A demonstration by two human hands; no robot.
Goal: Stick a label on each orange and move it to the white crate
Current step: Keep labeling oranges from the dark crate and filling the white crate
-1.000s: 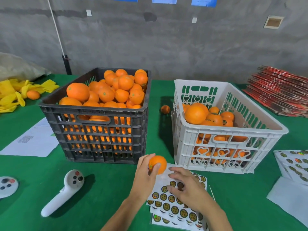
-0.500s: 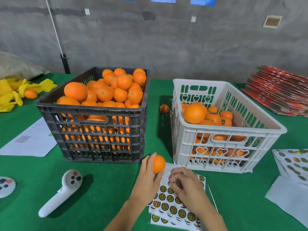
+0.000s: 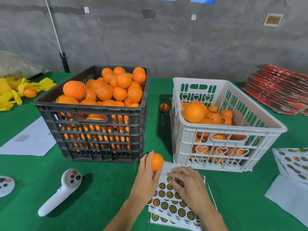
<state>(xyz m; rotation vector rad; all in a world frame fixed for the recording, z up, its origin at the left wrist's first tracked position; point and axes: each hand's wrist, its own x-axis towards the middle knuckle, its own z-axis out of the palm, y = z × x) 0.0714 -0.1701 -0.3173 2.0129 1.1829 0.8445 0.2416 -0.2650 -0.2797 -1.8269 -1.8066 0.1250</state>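
The left hand (image 3: pixel 146 179) grips the orange (image 3: pixel 156 162) just left of the right hand (image 3: pixel 186 185), whose fingertips seemingly pinch a label (blurred) on the sticker sheet (image 3: pixel 173 209).

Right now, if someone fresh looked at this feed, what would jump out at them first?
The black crate, heaped with oranges, stands left of centre, and the white crate, partly filled, stands to its right. In front of them the left hand holds an orange while the right hand works at the sticker sheet on the green table.
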